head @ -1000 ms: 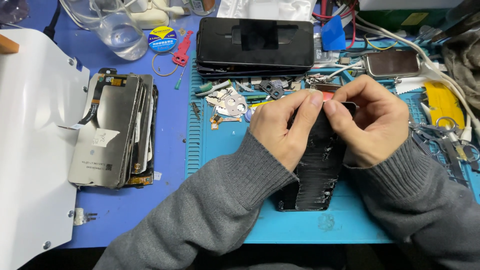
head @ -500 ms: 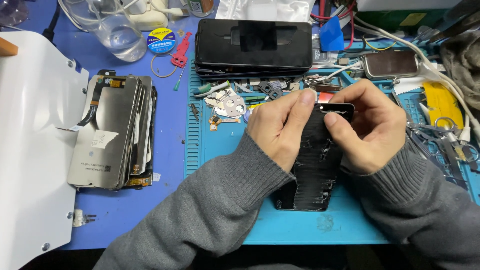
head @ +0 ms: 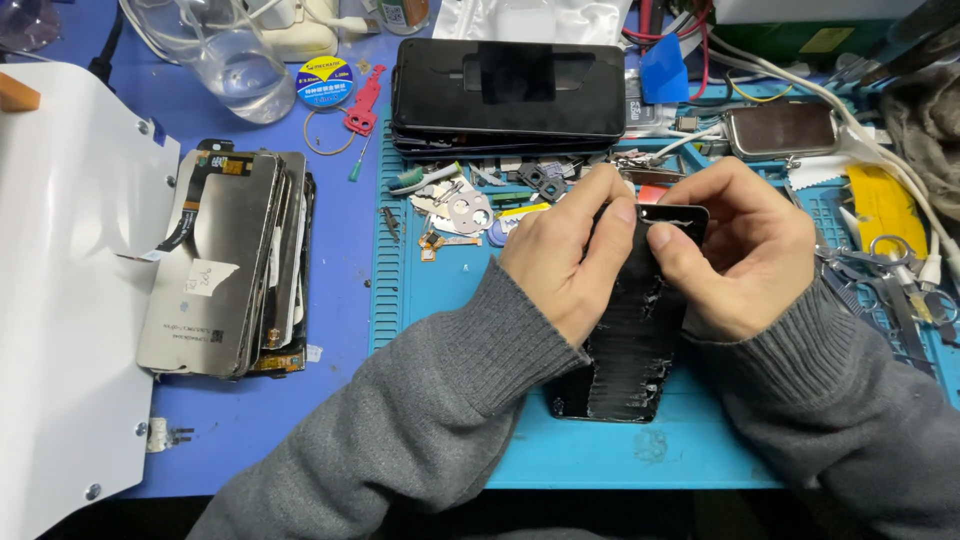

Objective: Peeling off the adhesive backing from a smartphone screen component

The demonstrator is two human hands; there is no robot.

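Note:
A black phone panel smeared with grey-white adhesive residue lies tilted on the teal work mat. My left hand grips its upper left edge, fingers curled over the top. My right hand holds the upper right corner, with the thumb pressed on the panel's face near the top. Both grey sleeves cover the panel's lower sides.
A stack of black phones sits behind the hands. Small metal parts and screws lie scattered left of my left hand. A pile of screen panels rests on the blue table, beside a white sheet. Scissors and tools crowd the right.
The panel has shifted slightly and my right thumb has slid along its top face. Both hands keep their hold near the top edge.

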